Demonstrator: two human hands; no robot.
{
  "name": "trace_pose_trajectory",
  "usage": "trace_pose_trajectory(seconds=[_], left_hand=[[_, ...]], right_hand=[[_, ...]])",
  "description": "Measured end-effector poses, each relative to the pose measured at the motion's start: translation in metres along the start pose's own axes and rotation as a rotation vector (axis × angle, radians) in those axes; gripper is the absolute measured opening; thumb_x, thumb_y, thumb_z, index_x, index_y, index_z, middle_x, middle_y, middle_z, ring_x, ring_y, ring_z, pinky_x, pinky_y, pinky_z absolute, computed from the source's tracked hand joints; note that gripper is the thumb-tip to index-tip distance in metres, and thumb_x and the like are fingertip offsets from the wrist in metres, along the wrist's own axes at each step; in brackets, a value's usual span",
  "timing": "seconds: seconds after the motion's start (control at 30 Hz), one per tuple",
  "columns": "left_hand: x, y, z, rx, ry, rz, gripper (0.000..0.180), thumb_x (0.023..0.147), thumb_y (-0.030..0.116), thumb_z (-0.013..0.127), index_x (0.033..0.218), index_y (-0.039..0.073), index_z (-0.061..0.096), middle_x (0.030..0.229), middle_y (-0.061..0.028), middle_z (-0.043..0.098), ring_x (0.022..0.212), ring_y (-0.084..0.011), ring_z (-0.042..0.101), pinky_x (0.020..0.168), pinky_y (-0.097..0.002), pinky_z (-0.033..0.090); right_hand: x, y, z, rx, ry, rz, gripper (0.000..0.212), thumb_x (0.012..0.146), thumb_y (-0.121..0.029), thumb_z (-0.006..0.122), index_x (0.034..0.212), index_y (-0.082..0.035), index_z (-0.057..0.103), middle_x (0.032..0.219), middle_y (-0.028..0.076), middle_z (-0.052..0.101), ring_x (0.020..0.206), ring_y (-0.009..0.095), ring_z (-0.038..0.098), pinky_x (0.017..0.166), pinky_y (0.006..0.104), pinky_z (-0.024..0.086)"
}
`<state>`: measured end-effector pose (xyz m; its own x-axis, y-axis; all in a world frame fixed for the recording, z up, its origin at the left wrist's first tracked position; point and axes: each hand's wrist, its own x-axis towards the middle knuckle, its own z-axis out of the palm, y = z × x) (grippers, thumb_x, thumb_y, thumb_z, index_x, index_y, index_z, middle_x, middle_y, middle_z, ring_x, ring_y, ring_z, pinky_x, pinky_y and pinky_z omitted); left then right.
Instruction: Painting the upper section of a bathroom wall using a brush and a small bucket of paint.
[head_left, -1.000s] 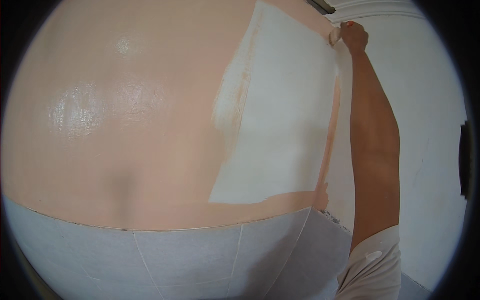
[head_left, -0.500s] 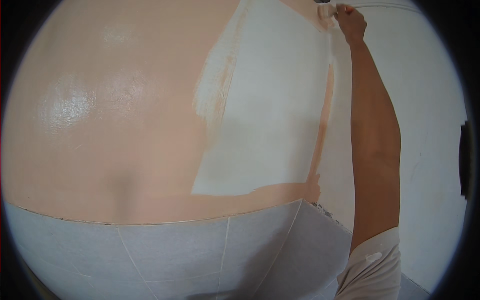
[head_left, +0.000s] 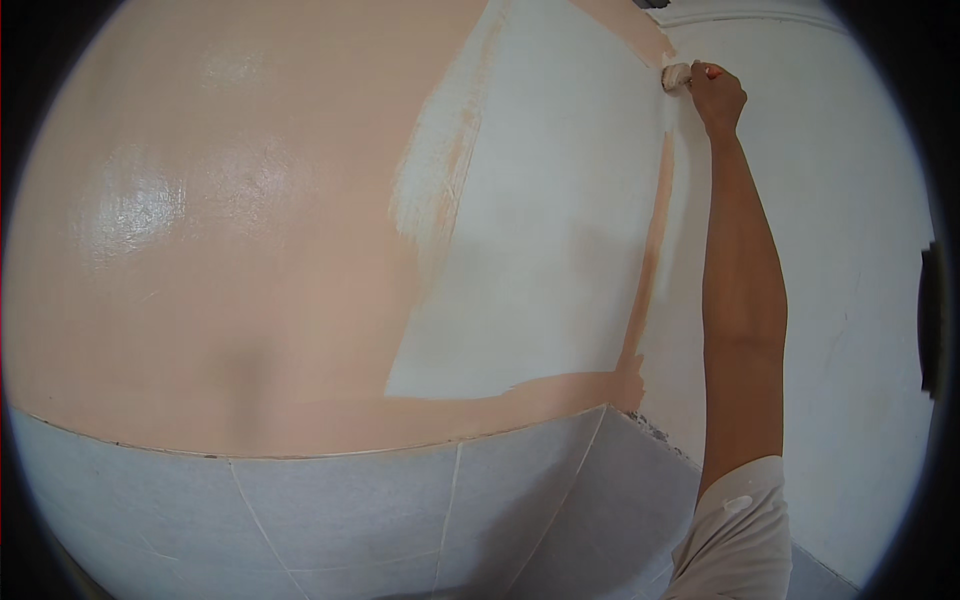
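Note:
High at the upper right, my right hand (head_left: 720, 98) is closed around the handle of a paintbrush (head_left: 676, 77). The bristles look coated with peach paint and meet the wall at the inner corner, where the left wall joins the white right wall (head_left: 850, 250). My arm is stretched upward. On the left wall, glossy peach paint (head_left: 250, 250) covers the broad left part. A white unpainted patch (head_left: 540, 210) lies between it and the corner. Down the corner runs a peach strip (head_left: 650, 260), with a white gap between its top end and the brush. My left hand is out of view.
Grey tiles (head_left: 340, 500) with pale joints line the lower wall and turn the corner to the right. Rough, broken filler (head_left: 645, 425) shows along the tile edge by the corner. A dark object (head_left: 930, 320) is at the far right rim.
My right hand and the paintbrush have come down a little along the corner. The view has shifted slightly, and more of the wall's top edge shows behind the hand.

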<state>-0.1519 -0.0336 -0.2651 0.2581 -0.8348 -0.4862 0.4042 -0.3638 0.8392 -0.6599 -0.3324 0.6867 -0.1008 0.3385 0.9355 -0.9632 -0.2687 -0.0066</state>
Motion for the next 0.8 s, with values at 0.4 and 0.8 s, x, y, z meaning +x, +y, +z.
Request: trace_pose_trajectory(seconds=[0.4,0.8], left_hand=[[0.056,-0.061,-0.013,0.141,0.244,0.142,0.053,0.097,0.055,0.03,0.074,0.015,0.055,0.05,0.001,0.04,0.038,-0.014,0.037,0.035,-0.0303,0.029],[0.094,-0.098,-0.056,-0.028,0.166,-0.136,0.045,0.096,0.052,0.036,0.078,0.014,0.052,0.052,0.0021,0.038,0.041,-0.0122,0.034,0.037,-0.0293,0.027]], right_hand=[[0.037,0.012,0.026,0.031,0.247,-0.039,0.038,0.088,-0.039,0.049,0.095,-0.011,0.073,0.09,0.014,0.07,0.087,0.035,0.066,0.081,0.0414,0.051],[0.037,0.023,-0.014,-0.826,-0.104,-0.779,0.027,0.088,-0.029,0.054,0.087,-0.007,0.07,0.081,0.01,0.07,0.074,0.026,0.068,0.072,0.0355,0.053]])
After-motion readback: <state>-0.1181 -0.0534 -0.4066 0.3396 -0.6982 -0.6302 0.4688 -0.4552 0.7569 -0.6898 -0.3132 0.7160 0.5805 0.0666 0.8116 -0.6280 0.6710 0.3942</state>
